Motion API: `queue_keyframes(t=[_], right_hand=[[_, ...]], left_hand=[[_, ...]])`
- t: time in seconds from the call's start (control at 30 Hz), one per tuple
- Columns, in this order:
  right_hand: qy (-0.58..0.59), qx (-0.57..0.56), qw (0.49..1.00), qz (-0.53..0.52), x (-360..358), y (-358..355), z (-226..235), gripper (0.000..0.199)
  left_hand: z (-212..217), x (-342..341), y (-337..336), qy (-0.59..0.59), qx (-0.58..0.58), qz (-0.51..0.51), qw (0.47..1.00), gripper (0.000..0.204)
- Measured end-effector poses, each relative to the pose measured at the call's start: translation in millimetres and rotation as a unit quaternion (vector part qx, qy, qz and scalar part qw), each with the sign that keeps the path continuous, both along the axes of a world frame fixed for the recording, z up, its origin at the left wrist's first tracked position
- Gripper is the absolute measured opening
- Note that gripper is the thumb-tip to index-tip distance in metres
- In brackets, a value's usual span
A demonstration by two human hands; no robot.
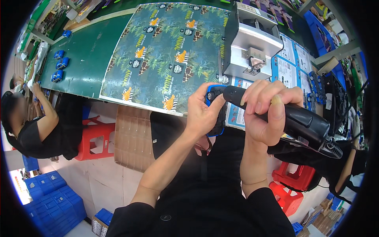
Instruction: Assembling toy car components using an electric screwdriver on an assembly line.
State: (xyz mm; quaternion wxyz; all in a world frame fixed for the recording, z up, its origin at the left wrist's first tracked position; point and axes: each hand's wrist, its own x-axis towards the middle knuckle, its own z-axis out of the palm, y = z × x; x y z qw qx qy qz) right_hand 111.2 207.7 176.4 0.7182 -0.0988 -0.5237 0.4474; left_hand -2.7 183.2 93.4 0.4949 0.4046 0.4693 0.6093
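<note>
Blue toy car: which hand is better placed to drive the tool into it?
Right. The right hand already grips the black power screwdriver, tip against the blue toy car, which the left hand steadies.

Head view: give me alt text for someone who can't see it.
The left hand grips a blue and black toy car while the right hand presses a black electric screwdriver against it. Beyond lie a green table, a jungle-print sheet and a grey metal machine.

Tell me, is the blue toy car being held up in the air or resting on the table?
Held up: the left hand grips the blue toy car above the lap, off the green table.
</note>
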Motion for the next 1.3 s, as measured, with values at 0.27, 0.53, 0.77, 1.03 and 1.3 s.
queue_keyframes(t=[0.27, 0.53, 0.77, 1.03, 1.3], right_hand=[[0.000, 0.010, 1.000, -0.003, 3, -6, 3, 0.022], [-0.003, 0.026, 0.991, -0.135, 54, 40, 46, 0.009], [-0.086, 0.021, 0.977, -0.196, 34, 75, 40, 0.012], [-0.225, -0.122, 0.960, -0.110, 26, 87, 47, 0.023], [-0.042, -0.047, 0.988, 0.144, 39, -1, 48, 0.018]], left_hand=[[1, -3, -3, 0.001, 0.018, -0.006, 1.000, 0.019], [7, -40, 1, -0.357, -0.143, 0.017, 0.923, 0.028], [6, -42, -4, -0.332, -0.121, -0.067, 0.933, 0.046], [-4, -45, 4, -0.380, -0.118, -0.041, 0.917, 0.051], [8, -29, 0, -0.332, -0.043, -0.051, 0.941, 0.063]])
